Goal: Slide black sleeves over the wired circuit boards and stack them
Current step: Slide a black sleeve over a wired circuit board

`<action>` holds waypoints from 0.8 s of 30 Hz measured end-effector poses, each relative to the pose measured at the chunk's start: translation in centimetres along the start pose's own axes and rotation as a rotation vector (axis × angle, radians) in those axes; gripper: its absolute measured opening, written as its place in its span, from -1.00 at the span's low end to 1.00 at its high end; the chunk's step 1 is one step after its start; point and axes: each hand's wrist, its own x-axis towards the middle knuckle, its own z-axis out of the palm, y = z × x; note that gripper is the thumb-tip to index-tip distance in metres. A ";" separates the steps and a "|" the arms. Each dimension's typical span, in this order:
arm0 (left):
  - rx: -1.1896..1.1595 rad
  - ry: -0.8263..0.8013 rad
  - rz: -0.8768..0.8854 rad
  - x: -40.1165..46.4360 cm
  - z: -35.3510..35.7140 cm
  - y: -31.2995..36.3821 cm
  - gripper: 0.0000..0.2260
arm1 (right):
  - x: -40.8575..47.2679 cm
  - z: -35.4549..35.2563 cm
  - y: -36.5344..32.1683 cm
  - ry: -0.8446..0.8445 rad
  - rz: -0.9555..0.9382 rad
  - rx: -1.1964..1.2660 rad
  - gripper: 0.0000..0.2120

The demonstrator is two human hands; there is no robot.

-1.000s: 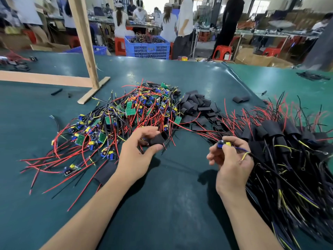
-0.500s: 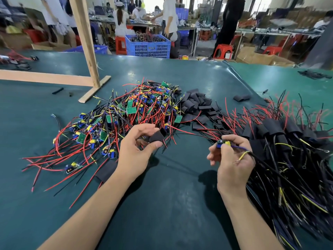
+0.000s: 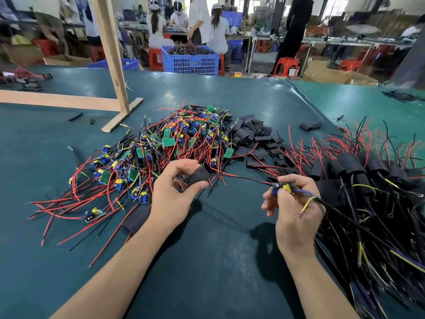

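Left hand (image 3: 171, 199) pinches 1 flat black tubular sleeve (image 3: 199, 174) above the dark green table mat (image 3: 207, 261). Right hand (image 3: 296, 210) grips 1 small wired circuit board (image 3: 281, 188), its red and black leads (image 3: 243, 177) running into the sleeve.

Bare boards pile (image 3: 174, 143) left, loose sleeves (image 3: 253, 137) behind centre, sleeved stack (image 3: 358, 180) right, on table (image 3: 207, 272)

Head-worn camera looks forward and down, close over the green table (image 3: 218, 261).

Both forearms reach forward — left hand (image 3: 171, 199) pinching between thumb and fingers, right hand (image 3: 293, 212) curled, fingertips gripping, held apart.
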 end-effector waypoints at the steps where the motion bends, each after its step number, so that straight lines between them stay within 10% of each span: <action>1: 0.011 0.000 -0.001 0.0 0.0 0.0 -0.60 | 0.0 0.0 -0.1 0.000 -0.007 -0.002 -0.84; 24: 0.091 -0.026 -0.059 -0.1 0.0 0.3 -0.62 | -0.5 -0.4 -0.2 -0.124 -0.272 -0.238 -0.80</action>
